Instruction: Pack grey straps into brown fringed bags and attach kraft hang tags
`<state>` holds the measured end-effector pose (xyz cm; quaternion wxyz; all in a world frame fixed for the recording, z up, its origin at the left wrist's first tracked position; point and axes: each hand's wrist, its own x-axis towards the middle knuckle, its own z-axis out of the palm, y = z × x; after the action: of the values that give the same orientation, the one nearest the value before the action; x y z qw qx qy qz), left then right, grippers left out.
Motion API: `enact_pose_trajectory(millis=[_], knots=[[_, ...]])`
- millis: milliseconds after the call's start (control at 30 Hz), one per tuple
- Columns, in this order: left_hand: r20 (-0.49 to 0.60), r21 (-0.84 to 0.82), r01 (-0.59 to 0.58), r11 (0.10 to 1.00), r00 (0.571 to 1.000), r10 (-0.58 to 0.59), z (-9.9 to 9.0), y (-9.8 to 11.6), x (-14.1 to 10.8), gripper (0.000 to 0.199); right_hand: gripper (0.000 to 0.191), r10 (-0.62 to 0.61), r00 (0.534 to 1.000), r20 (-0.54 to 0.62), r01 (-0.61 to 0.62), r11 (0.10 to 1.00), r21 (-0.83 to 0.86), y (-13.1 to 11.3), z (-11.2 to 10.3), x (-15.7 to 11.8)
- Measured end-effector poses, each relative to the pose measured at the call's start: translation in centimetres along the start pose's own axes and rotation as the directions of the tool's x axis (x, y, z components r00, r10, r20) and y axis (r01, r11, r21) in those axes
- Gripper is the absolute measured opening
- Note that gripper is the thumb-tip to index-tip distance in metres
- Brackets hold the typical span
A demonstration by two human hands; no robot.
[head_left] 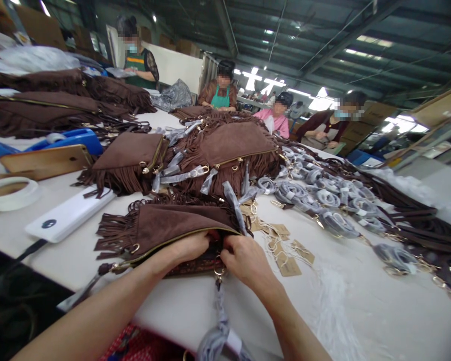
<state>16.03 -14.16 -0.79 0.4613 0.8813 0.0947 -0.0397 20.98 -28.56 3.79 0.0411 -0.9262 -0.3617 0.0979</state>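
Brown bag [173, 219]: open
My left hand [191, 246]: fingertips hidden inside, can't tell
My right hand [245, 256]: fingers pinch bag's edge

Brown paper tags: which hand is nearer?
Right. The right hand is beside the tags, gripping the open pouch; the left hand is farther off, fingers inside the pouch.

Matt suede-like brown pouch [173, 220] (glossy metal zip [146, 253])
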Motion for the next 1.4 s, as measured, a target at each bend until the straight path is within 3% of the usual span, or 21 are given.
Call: enact_pose_trajectory(millis=[800, 933, 1067, 1200, 1300, 1367, 1400], knots=[[-0.062, 0.037, -0.048, 0.998, 0.997, 0.05, 0.1, -0.1, 0.2, 0.034, 0.026, 0.037, 0.998, -0.055, -0.033, 0.996, 0.079, -0.4, 0.6, 1.2], [-0.09, 0.073, -0.053, 0.996, 0.994, 0.06, 0.5, -0.2, 0.5, 0.034, 0.024, 0.026, 0.998, -0.054, -0.017, 0.988, 0.152, -0.3, 0.9, 1.5], [-0.12, 0.127, -0.076, 0.989, 0.989, 0.091, 0.8, 0.0, 0.1, 0.04, 0.017, -0.059, 0.998, -0.018, 0.062, 0.946, 0.317, 0.7, 0.6, 1.6], [-0.124, 0.188, -0.13, 0.973, 0.98, 0.155, -0.3, 0.8, -1.7, 0.036, 0.012, -0.175, 0.983, 0.062, 0.116, 0.837, 0.534, 2.5, -0.1, 1.2], [-0.086, 0.25, -0.142, 0.958, 0.982, 0.168, -1.9, 2.1, -3.7, 0.026, 0.016, -0.235, 0.957, 0.172, -0.012, 0.558, 0.83, 3.6, -0.2, 0.8], [-0.038, 0.266, -0.14, 0.954, 0.987, 0.156, -2.8, 3.2, -4.8, 0.02, 0.024, -0.27, 0.938, 0.216, -0.116, 0.343, 0.932, 3.9, 0.0, 0.5], [-0.023, 0.261, -0.146, 0.954, 0.987, 0.158, -3.1, 3.6, -5.2, 0.018, 0.027, -0.281, 0.934, 0.22, -0.139, 0.283, 0.949, 3.9, 0.1, 0.5]])
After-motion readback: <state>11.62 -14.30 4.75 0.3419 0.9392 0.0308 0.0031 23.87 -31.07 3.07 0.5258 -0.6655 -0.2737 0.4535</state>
